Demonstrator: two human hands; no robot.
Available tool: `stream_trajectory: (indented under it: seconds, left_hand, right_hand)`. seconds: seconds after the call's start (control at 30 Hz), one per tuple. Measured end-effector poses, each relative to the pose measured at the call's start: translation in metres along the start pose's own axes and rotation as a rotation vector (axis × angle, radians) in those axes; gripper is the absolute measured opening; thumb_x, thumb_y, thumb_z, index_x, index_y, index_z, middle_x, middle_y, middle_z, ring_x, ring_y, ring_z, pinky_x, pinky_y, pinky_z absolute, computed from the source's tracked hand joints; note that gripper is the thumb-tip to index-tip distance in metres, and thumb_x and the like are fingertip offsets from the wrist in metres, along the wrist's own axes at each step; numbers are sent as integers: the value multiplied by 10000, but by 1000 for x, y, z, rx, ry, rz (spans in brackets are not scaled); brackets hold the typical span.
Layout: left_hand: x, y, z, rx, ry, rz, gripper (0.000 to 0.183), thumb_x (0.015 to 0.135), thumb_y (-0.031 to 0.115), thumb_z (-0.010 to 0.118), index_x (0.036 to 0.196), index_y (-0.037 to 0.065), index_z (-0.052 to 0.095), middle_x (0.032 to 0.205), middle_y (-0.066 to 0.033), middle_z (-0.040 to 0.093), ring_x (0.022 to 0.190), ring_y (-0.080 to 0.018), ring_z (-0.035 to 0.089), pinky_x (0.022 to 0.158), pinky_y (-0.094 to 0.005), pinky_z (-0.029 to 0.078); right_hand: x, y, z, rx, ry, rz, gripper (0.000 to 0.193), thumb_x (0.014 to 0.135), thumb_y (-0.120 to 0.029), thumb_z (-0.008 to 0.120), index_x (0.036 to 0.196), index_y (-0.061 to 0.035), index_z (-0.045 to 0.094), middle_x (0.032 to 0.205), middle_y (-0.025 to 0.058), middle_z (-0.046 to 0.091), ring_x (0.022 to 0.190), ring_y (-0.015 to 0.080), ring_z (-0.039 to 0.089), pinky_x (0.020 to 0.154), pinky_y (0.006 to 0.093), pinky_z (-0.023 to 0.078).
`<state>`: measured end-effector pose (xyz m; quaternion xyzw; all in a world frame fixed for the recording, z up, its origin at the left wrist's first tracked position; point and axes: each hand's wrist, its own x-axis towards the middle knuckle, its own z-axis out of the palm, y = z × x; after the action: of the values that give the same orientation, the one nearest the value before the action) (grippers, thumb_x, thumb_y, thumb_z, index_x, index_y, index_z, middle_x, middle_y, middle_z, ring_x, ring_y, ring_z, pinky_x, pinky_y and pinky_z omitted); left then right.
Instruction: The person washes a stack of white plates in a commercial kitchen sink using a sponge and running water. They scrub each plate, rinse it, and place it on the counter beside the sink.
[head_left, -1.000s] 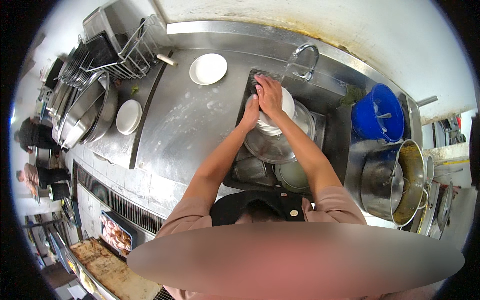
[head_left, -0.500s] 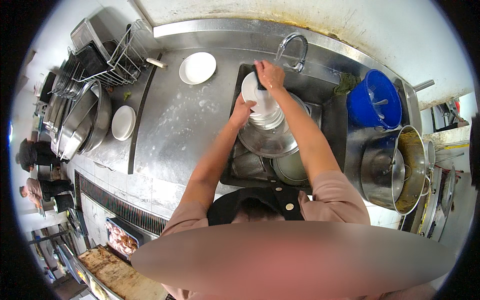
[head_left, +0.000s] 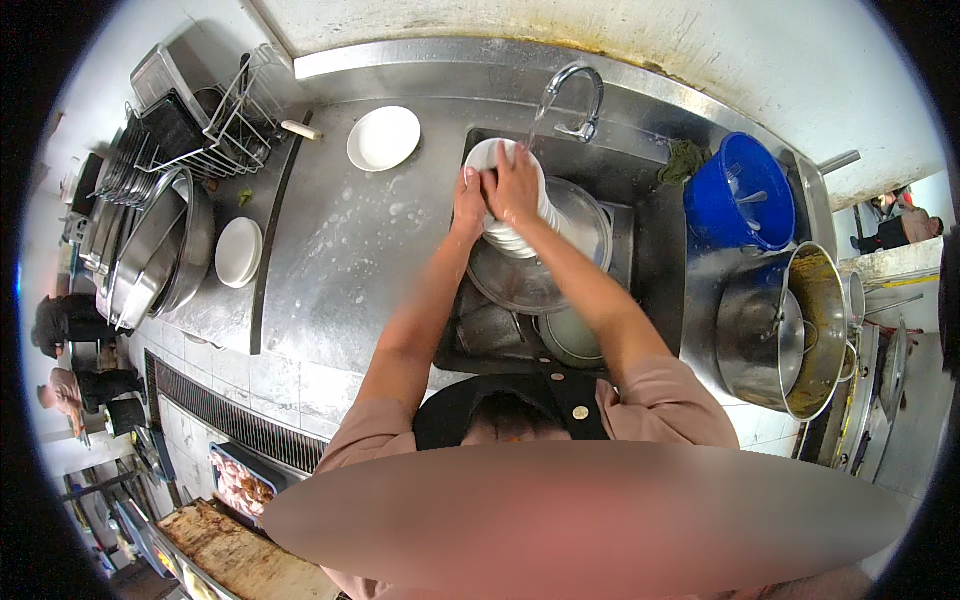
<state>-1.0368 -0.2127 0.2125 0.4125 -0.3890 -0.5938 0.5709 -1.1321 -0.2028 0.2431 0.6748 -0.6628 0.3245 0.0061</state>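
Note:
A white dish, tilted below the running faucet, is gripped at its left edge by my left hand. My right hand presses into the same dish, its fingers blurred. A dark patch shows beneath that palm, too hidden to name. Right under the dish stands a stack of white dishes, resting on a large round metal lid or basin in the sink. Another white dish sits by itself on the wet steel counter to the left.
Right of the sink are a blue bucket with cutlery and large steel pots. A dark green cloth lies behind the bucket. Farther left are small white plates, steel basins and a wire rack.
My right hand has come down from near the faucet onto the dish. The dark thing it held is now mostly hidden. My left hand has shifted slightly left along the rim.

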Motion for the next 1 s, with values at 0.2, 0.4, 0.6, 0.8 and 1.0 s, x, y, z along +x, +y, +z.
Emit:
stream_trajectory:
  seconds: [0.2, 0.4, 0.6, 0.8, 1.0]
  left_hand:
    - [-4, -10, -14, -138, 22, -200, 466, 926, 355, 388, 1168, -42, 432, 1061, -141, 556, 972, -225, 540, 814, -350, 453]
    - [-4, -21, -1, -260, -107, -369, 670, 880, 527, 348, 1273, -14, 310, 1249, -164, 421, 1114, -287, 465, 906, -425, 405]
    - [27, 1, 3, -582, -367, -777, 701, 867, 564, 331, 1173, -62, 411, 1091, -195, 514, 1017, -321, 522, 883, -431, 440]
    - [18, 10, -12, -316, -495, -571, 339, 862, 140, 485, 1153, -30, 449, 1096, -130, 559, 971, -239, 571, 858, -389, 474]
    - [2, -6, 9, -131, -635, -351, 345, 826, 16, 507, 1165, 16, 449, 1083, -74, 544, 994, -180, 536, 864, -350, 428]
  right_hand:
    - [-14, 44, -6, 46, 80, 228, 855, 613, -494, 704, 1267, -42, 389, 1246, 272, 407, 1073, 409, 474, 856, 443, 412]
    - [30, 66, -47, 80, -87, 213, 520, 633, -426, 717, 915, -3, 606, 795, 172, 625, 761, 332, 606, 686, 396, 473]
    - [-11, 50, -91, 20, 93, -606, 281, 618, -264, 730, 769, -84, 575, 678, 66, 512, 660, 255, 558, 573, 361, 458]
    - [-36, 63, -84, 452, -221, -530, 301, 598, -251, 765, 782, -72, 608, 755, 73, 579, 739, 250, 575, 648, 339, 461]
    - [11, 64, -28, 387, 215, -178, 323, 662, -287, 728, 896, -89, 627, 887, 116, 624, 826, 296, 596, 758, 403, 448]
